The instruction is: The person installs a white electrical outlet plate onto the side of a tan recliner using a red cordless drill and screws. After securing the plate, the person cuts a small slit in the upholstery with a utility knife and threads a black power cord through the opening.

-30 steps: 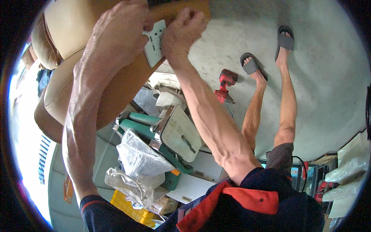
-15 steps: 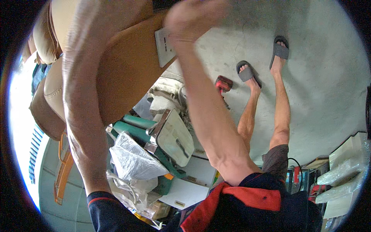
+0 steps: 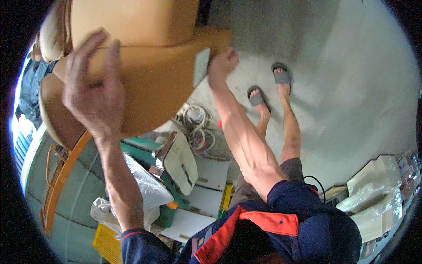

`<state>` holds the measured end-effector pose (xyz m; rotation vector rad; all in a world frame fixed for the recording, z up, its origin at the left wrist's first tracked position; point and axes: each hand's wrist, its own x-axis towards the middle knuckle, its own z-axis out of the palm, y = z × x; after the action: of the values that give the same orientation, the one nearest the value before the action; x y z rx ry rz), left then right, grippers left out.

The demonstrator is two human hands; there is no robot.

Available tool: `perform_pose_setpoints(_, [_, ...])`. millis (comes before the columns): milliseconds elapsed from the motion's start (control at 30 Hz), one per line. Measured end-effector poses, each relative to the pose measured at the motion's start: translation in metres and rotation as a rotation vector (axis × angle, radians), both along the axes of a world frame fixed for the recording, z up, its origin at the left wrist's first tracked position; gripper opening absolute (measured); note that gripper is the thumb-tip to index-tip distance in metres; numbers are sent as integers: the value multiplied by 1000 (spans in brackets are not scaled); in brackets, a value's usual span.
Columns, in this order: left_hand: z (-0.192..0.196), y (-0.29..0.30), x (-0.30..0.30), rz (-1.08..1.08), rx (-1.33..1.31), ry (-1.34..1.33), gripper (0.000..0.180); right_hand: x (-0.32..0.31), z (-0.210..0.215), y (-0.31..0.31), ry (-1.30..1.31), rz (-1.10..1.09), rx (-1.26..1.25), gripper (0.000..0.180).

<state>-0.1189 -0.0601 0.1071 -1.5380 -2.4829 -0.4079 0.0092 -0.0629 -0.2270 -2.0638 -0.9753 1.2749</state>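
Note:
A large tan upholstered seat [image 3: 149,88] with smooth panels and seams fills the upper left. In front of its surface is my left hand [image 3: 96,88], fingers spread and slightly bent, blurred by motion and with nothing in it. My right hand [image 3: 224,66] is closed at the seat's right-hand edge. Its fingers look curled around that edge, though the tips are partly hidden. Just left of this hand, a small pale rectangular plate [image 3: 201,67] is fixed on the seat's side.
Below the seat stand a green-framed item with a pale board [image 3: 181,163], coiled hoses [image 3: 195,116] and plastic-wrapped stuff [image 3: 147,180]. An orange metal bar [image 3: 66,180] is at the left. Wrapped pale boxes [image 3: 373,185] sit lower right. My sandalled feet [image 3: 259,99] are on the concrete floor.
My left hand has come down from the top edge of the picture into view over the seat. My right hand has dropped to the seat's edge. The view has shifted.

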Motion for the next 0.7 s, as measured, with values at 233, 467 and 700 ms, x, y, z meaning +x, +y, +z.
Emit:
perform_pose_setpoints(233, [9,-5,10,142,-129,-19,12,5,28,5,-276,403,-113,29])
perform_pose_setpoints(467, [11,-25,10,264,-150,-185,19,-156,222,183,206,983,826,36])
perform_pose_setpoints(700, [5,-18,5,222,-79,-231,21,-265,233,204,-371,1486,1379,55])
